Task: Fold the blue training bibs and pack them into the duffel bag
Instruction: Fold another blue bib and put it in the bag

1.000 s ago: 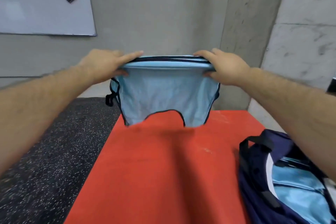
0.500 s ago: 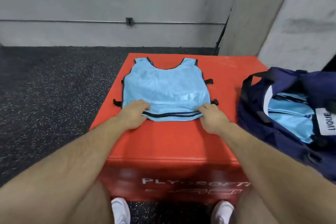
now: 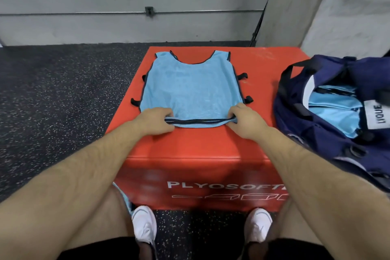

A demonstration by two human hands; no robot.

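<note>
Light-blue mesh bib (image 3: 192,88) lies flat on the red foam bench (image 3: 190,145); left hand (image 3: 153,120) and right hand (image 3: 242,119) pinch its near hem corners. Best carry both evenly to the neckline, edges matched.

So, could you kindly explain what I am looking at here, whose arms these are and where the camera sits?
There is no machine: these are one person's bare arms. The picture comes from a wide-angle camera worn on the head, looking forward and down. A light blue mesh training bib lies flat on a red padded box. The left hand and the right hand each pinch a near corner of its dark-trimmed hem. To the right stands an open navy duffel bag with more light blue fabric inside. Below, the white shoes stand on a speckled black floor.
</note>
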